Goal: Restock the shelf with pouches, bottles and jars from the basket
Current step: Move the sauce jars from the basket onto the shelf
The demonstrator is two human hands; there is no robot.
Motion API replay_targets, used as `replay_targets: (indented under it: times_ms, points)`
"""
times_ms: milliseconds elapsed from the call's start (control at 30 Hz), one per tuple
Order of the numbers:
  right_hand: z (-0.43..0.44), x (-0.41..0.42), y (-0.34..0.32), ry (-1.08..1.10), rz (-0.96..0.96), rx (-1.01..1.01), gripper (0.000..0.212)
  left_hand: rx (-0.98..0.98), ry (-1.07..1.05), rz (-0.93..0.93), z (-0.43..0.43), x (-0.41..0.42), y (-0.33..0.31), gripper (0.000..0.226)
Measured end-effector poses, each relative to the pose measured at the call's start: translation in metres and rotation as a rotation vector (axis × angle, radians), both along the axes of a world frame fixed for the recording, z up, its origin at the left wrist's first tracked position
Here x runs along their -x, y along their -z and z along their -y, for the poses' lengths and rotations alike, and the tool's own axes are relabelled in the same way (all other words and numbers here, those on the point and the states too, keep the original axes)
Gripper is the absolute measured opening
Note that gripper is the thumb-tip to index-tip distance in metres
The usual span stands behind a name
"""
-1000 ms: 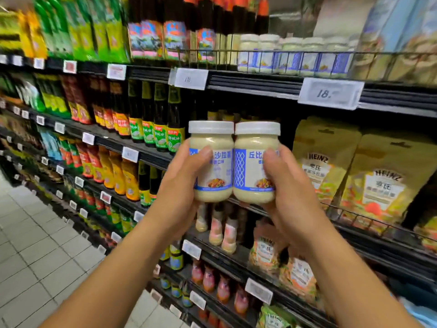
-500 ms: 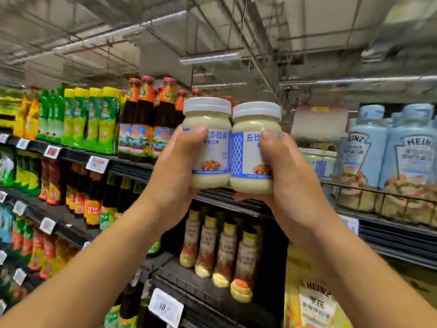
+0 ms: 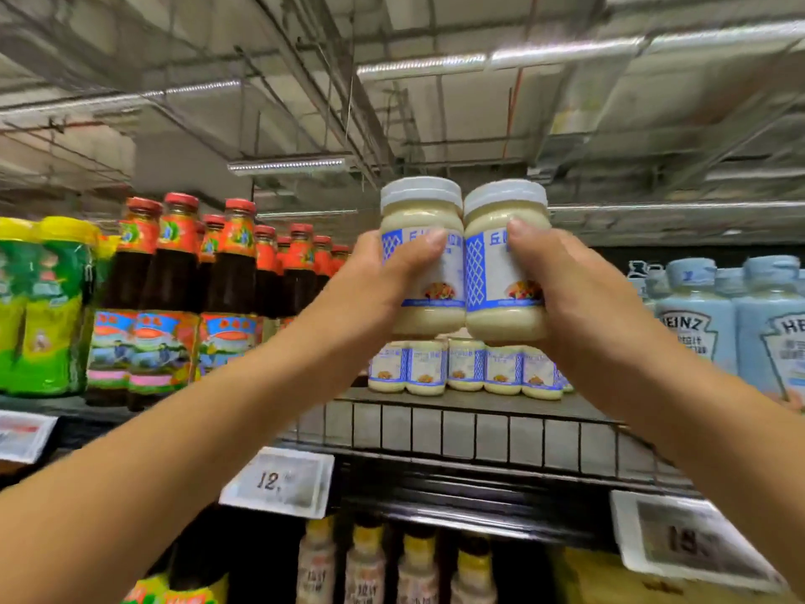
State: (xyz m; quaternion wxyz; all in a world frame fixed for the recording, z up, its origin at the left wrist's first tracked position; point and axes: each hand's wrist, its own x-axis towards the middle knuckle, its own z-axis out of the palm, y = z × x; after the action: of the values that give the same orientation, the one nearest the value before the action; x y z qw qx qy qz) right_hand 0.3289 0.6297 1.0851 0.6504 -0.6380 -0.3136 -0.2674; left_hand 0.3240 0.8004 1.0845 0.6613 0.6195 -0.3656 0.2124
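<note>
Curling your left hand (image 3: 374,289) round the left jar (image 3: 435,298) and your right hand (image 3: 579,298) round the right jar (image 3: 490,276), you hold both upright and touching above the shelved jars (image 3: 466,370) on the top shelf (image 3: 479,429), between sauce bottles (image 3: 174,276) and Heinz bottles (image 3: 692,324).

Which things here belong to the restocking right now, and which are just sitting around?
In the job: left hand, left jar, right hand, right jar, shelved jars, top shelf.
Just there: dark sauce bottles, Heinz bottles, green packs, price tag.

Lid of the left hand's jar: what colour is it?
White; the lid shows best in head view.
</note>
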Motion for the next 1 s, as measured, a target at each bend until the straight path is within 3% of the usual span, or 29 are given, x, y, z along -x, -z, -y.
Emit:
replay_targets:
  times_ms: [133, 300, 433, 533, 833, 1000]
  points:
    - [-0.004, -0.022, -0.008, 0.194, -0.032, 0.072, 0.032, -0.199, -0.092, -0.109, -0.022, -0.031, -0.021, 0.068]
    - [0.003, -0.044, -0.008, 0.223, -0.167, 0.259, 0.038, -0.48, -0.007, -0.127, -0.044, -0.067, -0.024, 0.033]
    - [0.013, -0.048, -0.004, 0.241, -0.284, 0.414, 0.047, -0.564, 0.018, -0.197, -0.05, -0.086, -0.019, 0.045]
    - [0.02, -0.047, -0.002, 0.202, -0.385, 0.463, 0.058, -0.583, 0.08, -0.285, -0.048, -0.1, -0.009, 0.042]
    - [0.036, -0.049, 0.008, 0.111, -0.468, 0.619, 0.034, -0.702, 0.264, -0.499, -0.036, -0.121, -0.001, 0.044]
    - [0.037, -0.048, 0.008, 0.111, -0.48, 0.643, 0.034, -0.786, 0.148, -0.403, -0.033, -0.115, -0.001, 0.049]
